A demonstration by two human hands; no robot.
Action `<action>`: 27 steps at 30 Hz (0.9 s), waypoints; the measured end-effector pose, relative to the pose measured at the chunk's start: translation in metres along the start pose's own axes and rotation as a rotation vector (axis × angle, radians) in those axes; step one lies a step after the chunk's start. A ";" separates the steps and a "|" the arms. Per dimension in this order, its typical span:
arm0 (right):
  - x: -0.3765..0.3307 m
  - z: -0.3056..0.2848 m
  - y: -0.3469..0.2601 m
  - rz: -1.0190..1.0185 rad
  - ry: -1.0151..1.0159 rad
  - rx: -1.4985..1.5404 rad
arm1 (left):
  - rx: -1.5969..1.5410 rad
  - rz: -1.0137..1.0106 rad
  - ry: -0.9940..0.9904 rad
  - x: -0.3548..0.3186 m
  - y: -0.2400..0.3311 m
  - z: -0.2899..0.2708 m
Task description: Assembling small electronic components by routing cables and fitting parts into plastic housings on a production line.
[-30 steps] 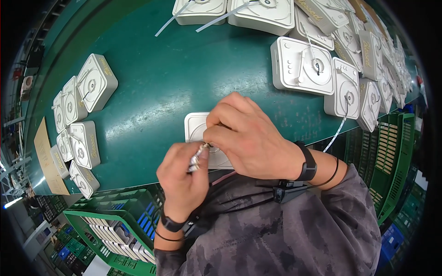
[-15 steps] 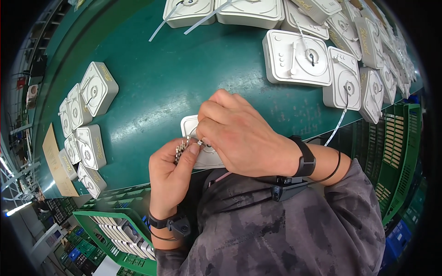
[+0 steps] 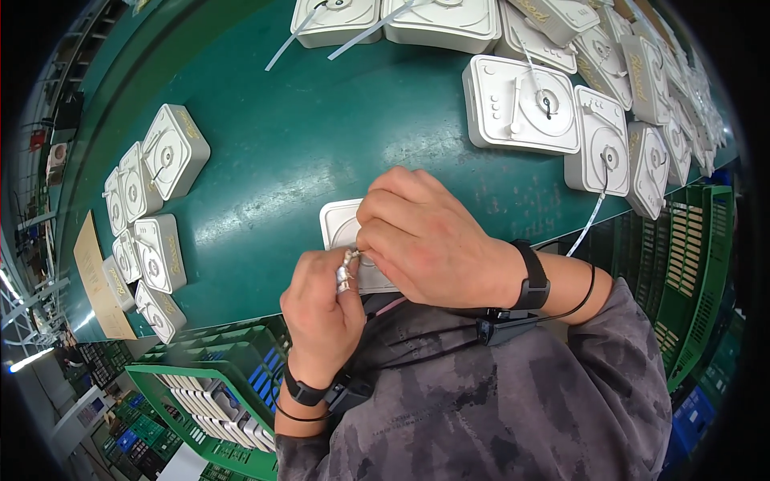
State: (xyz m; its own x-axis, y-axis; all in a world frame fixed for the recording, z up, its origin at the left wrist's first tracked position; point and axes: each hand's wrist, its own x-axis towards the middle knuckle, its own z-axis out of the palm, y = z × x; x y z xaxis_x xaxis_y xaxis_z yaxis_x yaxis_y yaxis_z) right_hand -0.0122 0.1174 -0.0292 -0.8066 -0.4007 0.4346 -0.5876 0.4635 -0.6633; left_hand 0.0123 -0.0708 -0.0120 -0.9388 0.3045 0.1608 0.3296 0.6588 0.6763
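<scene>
The fingers of the left hand are pressed together, pinching a small silvery metal part at its tip. The right hand lies curled over the top, its fingers bunched around the same spot; what they grip is hidden under the knuckles. Both hands meet over a small white square plastic casing lying flat on the green tabletop, near its close edge, mostly covered by the right hand.

Both wrists wear dark bands, and a thin dark cord runs from the right wrist down across the grey patterned sleeve.

Further out, to the left, a cluster of similar white square casings lies in an overlapping row. To the upper right, a larger crowd of white casings leans one against another, some trailing thin white ribbon strips. Below the tabletop edge sits a green plastic crate holding more white parts.

Risks, as a judgement: the metal part is tiny and held only at the fingertips, so a slight slip could drop it off the near edge into the crate. The covering hand blocks sight of the joint, so misalignment could go unnoticed. The wrist cord could snag.
</scene>
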 end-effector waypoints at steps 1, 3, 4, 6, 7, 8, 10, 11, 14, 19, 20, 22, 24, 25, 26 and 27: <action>-0.001 0.000 0.000 -0.016 0.023 0.000 | 0.034 0.019 0.001 -0.001 0.002 0.000; -0.003 0.000 0.000 -0.034 0.043 0.001 | 0.067 0.036 0.004 -0.001 0.001 0.000; -0.004 -0.001 0.001 -0.014 0.034 0.015 | 0.004 0.036 -0.019 0.001 -0.001 -0.001; -0.004 -0.002 0.002 0.006 0.023 0.029 | -0.058 0.035 -0.043 0.003 -0.002 -0.002; -0.004 -0.003 0.001 0.016 0.019 0.026 | -0.044 0.044 -0.044 0.003 -0.002 -0.003; -0.004 -0.003 0.001 0.027 0.014 0.022 | -0.030 0.053 -0.045 0.003 -0.002 -0.003; -0.003 -0.003 -0.001 0.030 0.016 0.029 | -0.001 0.067 -0.039 0.000 -0.003 -0.002; -0.003 -0.003 -0.001 0.034 0.019 0.037 | 0.028 0.081 -0.034 -0.001 -0.004 -0.001; -0.005 -0.002 0.000 0.000 0.015 0.006 | 0.108 0.162 -0.013 -0.003 -0.006 0.002; -0.012 0.004 0.005 -0.084 0.058 -0.041 | 0.195 0.292 0.023 -0.004 -0.012 0.010; -0.013 0.005 0.005 -0.099 0.084 -0.034 | 0.201 0.301 0.030 -0.004 -0.013 0.011; -0.012 0.005 0.004 -0.086 0.089 -0.025 | 0.181 0.310 0.050 -0.004 -0.015 0.015; -0.012 0.004 0.002 -0.074 0.094 -0.016 | 0.162 0.319 0.070 -0.004 -0.018 0.017; -0.011 0.004 0.001 -0.065 0.087 -0.004 | 0.151 0.327 0.080 -0.004 -0.019 0.018; -0.011 0.004 0.001 -0.055 0.080 0.007 | 0.141 0.335 0.090 -0.004 -0.019 0.019; -0.011 0.004 0.001 -0.054 0.076 0.008 | 0.138 0.330 0.090 -0.004 -0.019 0.019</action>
State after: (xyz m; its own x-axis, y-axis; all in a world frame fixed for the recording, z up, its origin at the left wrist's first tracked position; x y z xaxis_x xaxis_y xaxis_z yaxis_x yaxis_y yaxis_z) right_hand -0.0038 0.1191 -0.0364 -0.7768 -0.3638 0.5141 -0.6297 0.4364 -0.6427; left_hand 0.0116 -0.0718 -0.0396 -0.7824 0.4585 0.4214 0.6211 0.6235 0.4748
